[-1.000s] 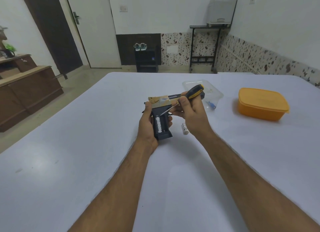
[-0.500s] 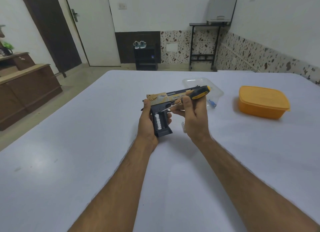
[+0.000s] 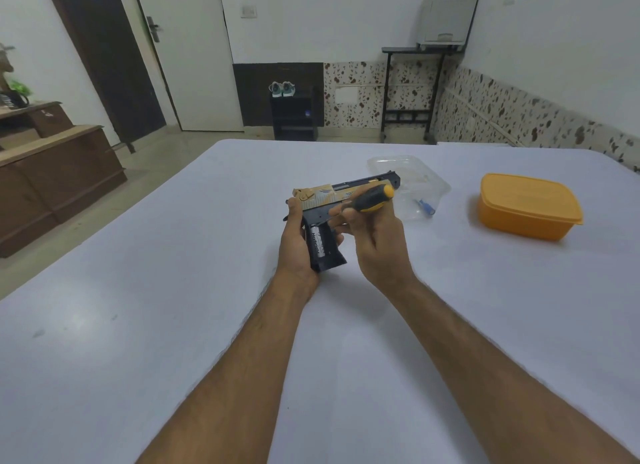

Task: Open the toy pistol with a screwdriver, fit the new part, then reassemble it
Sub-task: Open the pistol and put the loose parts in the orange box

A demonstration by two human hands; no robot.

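Note:
A black and gold toy pistol (image 3: pixel 323 200) is held above the white table (image 3: pixel 173 290), barrel pointing right. My left hand (image 3: pixel 296 245) grips its black handle, where a white battery (image 3: pixel 318 243) shows in an open compartment. My right hand (image 3: pixel 375 242) grips a screwdriver with a black and yellow handle (image 3: pixel 372 197), lying along the pistol's side. The screwdriver's shaft and tip are hidden behind my fingers.
A clear plastic container (image 3: pixel 412 183) lies behind the pistol, with a small blue item (image 3: pixel 426 207) at its near edge. An orange lidded box (image 3: pixel 526 205) stands to the right. Brown wooden furniture (image 3: pixel 52 172) is off the table's left side.
My right hand has swung the screwdriver flatter along the pistol's slide, and its shaft is now hidden. A small white item beside my right wrist is out of sight now.

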